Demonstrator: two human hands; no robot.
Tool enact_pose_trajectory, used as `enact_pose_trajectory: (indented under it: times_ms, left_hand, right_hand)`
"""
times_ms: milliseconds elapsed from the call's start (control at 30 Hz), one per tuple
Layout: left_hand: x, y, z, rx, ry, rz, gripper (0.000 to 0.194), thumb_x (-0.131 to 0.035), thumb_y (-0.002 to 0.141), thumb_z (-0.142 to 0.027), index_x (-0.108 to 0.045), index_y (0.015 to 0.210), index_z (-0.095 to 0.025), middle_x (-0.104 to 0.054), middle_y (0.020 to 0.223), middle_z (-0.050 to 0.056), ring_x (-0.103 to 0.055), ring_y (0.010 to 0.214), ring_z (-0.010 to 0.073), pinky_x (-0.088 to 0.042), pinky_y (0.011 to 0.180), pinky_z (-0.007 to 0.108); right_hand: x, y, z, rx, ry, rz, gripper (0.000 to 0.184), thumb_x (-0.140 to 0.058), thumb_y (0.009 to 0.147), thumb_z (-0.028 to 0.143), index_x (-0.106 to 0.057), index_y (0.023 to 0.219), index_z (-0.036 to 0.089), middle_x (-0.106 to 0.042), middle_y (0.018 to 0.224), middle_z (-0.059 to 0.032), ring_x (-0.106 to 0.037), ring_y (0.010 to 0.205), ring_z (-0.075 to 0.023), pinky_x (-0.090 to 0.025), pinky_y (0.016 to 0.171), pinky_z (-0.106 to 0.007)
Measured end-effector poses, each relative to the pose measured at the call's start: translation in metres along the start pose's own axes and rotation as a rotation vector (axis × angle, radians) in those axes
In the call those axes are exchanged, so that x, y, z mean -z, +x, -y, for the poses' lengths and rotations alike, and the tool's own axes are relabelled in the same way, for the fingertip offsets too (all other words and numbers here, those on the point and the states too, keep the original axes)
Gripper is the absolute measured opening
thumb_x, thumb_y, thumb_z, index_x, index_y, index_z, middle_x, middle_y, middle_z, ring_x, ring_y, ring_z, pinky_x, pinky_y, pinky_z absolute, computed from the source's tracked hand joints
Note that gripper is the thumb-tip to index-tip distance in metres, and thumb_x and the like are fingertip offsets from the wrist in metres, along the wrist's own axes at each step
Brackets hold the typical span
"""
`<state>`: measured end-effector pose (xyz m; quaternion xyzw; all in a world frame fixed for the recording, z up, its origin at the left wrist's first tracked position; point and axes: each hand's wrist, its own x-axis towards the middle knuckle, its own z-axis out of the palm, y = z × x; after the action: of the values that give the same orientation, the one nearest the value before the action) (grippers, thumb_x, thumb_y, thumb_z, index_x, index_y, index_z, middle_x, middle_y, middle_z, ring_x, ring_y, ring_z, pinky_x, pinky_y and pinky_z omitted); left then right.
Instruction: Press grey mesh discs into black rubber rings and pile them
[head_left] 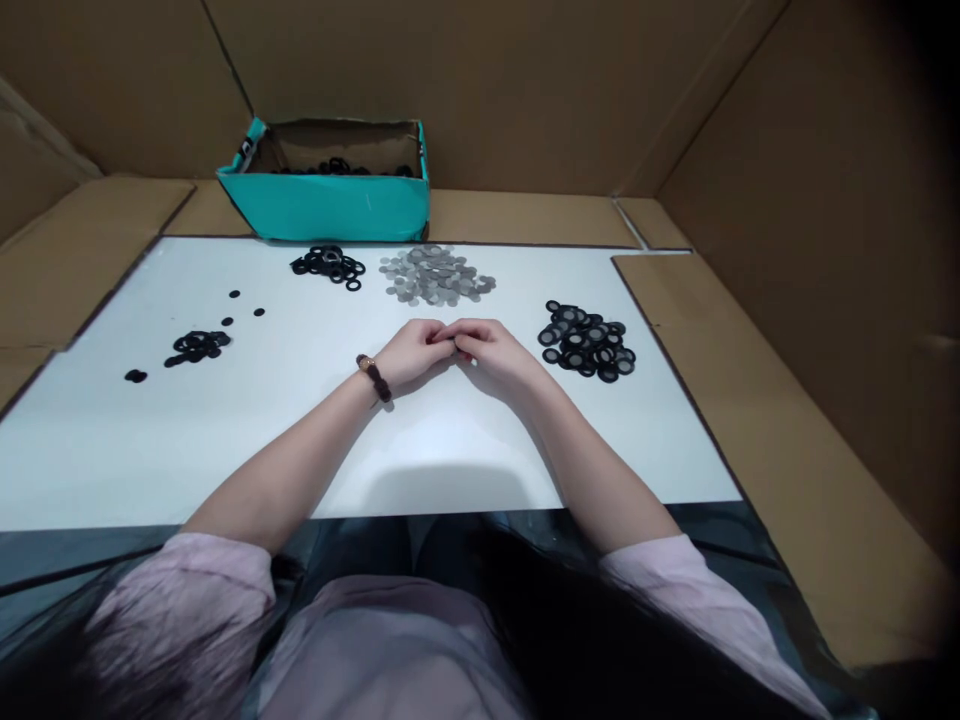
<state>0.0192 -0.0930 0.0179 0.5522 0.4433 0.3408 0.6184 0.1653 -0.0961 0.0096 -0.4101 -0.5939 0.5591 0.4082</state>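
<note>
Both hands meet at the middle of the flat white work board (pixel 420 470), fingertips pressed together. The left hand (pixel 411 352), with a brown bead bracelet (pixel 373 377) on its wrist, and the right hand (pixel 491 350) are curled narrow around something small pinched between them. The piece itself is almost wholly hidden by the fingers, so I cannot tell what it is, which way it points or where its long axis lies; if it is like the flat round parts nearby, it would have no long axis, only a face up or down.

Just right of the right hand lies a pile of black rubber rings with grey mesh centres (pixel 587 342). Beyond the hands sits a heap of flat grey mesh discs (pixel 435 275), and left of that a cluster of plain black rubber rings (pixel 328 263). Further left is a small pile of black rings (pixel 196 345). A teal cardboard box (pixel 330 205) stands at the far edge.

In my judgement, the risks are a piece slipping from so tight a pinch and rolling off among the piles, or the right wrist nudging the pile beside it and scattering it
</note>
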Motion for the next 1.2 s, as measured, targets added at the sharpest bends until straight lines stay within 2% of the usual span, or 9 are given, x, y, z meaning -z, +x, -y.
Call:
enact_pose_trajectory:
  times_ms: [67, 167, 267, 467, 633, 800, 967, 1067, 1200]
  left_hand:
    - [-0.002, 0.000, -0.001, 0.028, -0.077, 0.007, 0.015, -0.057, 0.070, -0.006, -0.052, 0.058, -0.013, -0.045, 0.049, -0.004, -0.043, 0.049, 0.0060, -0.034, 0.054, 0.020]
    - [-0.006, 0.003, 0.001, -0.005, -0.199, -0.146, 0.022, -0.055, 0.072, -0.005, -0.047, 0.054, -0.014, -0.041, 0.044, -0.005, -0.040, 0.046, 0.0052, -0.033, 0.052, 0.020]
    - [-0.007, 0.004, 0.004, -0.027, -0.248, -0.206, 0.021, -0.053, 0.073, -0.003, -0.048, 0.056, -0.014, -0.042, 0.044, -0.005, -0.040, 0.045, 0.0054, -0.032, 0.051, 0.019]
    - [-0.003, 0.002, 0.004, 0.048, -0.215, 0.059, 0.018, -0.053, 0.072, 0.000, -0.054, 0.059, -0.012, -0.044, 0.049, -0.003, -0.044, 0.049, 0.0053, -0.034, 0.054, 0.019]
    - [-0.002, 0.004, 0.001, 0.005, -0.207, -0.088, 0.027, -0.051, 0.076, -0.002, -0.046, 0.052, -0.015, -0.041, 0.042, -0.003, -0.043, 0.046, 0.0067, -0.031, 0.051, 0.021]
    - [0.003, -0.002, -0.009, 0.128, -0.126, 0.209, 0.017, -0.051, 0.072, 0.001, -0.060, 0.062, -0.010, -0.050, 0.049, -0.001, -0.043, 0.048, 0.0061, -0.034, 0.053, 0.021]
    - [-0.002, -0.001, -0.010, 0.048, -0.244, -0.086, 0.027, -0.048, 0.072, 0.002, -0.045, 0.051, -0.015, -0.037, 0.042, -0.005, -0.040, 0.044, 0.0056, -0.032, 0.050, 0.019]
    - [0.005, -0.001, -0.010, 0.078, -0.163, 0.019, 0.026, -0.051, 0.071, 0.001, -0.045, 0.050, -0.015, -0.042, 0.044, -0.003, -0.041, 0.045, 0.0056, -0.032, 0.050, 0.019]
    - [0.016, -0.003, -0.009, 0.106, 0.056, 0.153, 0.019, -0.057, 0.069, -0.002, -0.052, 0.054, -0.013, -0.046, 0.045, -0.002, -0.040, 0.044, 0.0057, -0.029, 0.047, 0.020]
  right_hand:
    - [-0.003, -0.001, 0.000, 0.002, 0.018, -0.063, 0.010, -0.053, 0.074, 0.018, -0.056, 0.083, 0.019, -0.050, 0.057, 0.0046, -0.042, 0.053, -0.0087, -0.034, 0.052, -0.022]
    - [-0.011, -0.001, -0.004, 0.031, 0.043, -0.202, 0.009, -0.054, 0.077, 0.024, -0.049, 0.084, 0.022, -0.045, 0.053, 0.0076, -0.042, 0.050, -0.0086, -0.034, 0.051, -0.022]
    - [-0.013, 0.000, -0.007, 0.042, 0.031, -0.200, 0.010, -0.054, 0.077, 0.024, -0.049, 0.085, 0.021, -0.045, 0.054, 0.0076, -0.042, 0.049, -0.0086, -0.035, 0.052, -0.023]
    - [-0.002, -0.001, 0.001, 0.008, -0.044, -0.039, 0.006, -0.050, 0.075, 0.018, -0.055, 0.077, 0.018, -0.047, 0.055, 0.0047, -0.041, 0.052, -0.0088, -0.033, 0.052, -0.023]
    - [-0.008, -0.005, 0.003, -0.043, 0.095, -0.169, 0.013, -0.056, 0.074, 0.018, -0.053, 0.086, 0.020, -0.047, 0.053, 0.0068, -0.044, 0.049, -0.0086, -0.036, 0.051, -0.023]
    - [-0.003, -0.007, 0.007, -0.133, 0.081, -0.021, 0.011, -0.061, 0.072, 0.025, -0.060, 0.076, 0.015, -0.048, 0.049, 0.0038, -0.042, 0.046, -0.0083, -0.034, 0.048, -0.023]
    - [-0.010, -0.008, 0.010, -0.060, 0.081, -0.169, 0.021, -0.057, 0.067, 0.017, -0.058, 0.088, 0.019, -0.050, 0.053, 0.0061, -0.045, 0.049, -0.0089, -0.037, 0.051, -0.023]
    - [-0.015, -0.007, 0.007, -0.056, 0.047, -0.185, 0.015, -0.054, 0.067, 0.015, -0.057, 0.081, 0.019, -0.050, 0.053, 0.0053, -0.045, 0.049, -0.0095, -0.038, 0.052, -0.023]
    - [-0.011, -0.006, 0.005, -0.079, -0.003, -0.050, 0.013, -0.051, 0.071, 0.016, -0.062, 0.077, 0.015, -0.047, 0.049, 0.0038, -0.041, 0.047, -0.0094, -0.035, 0.051, -0.024]
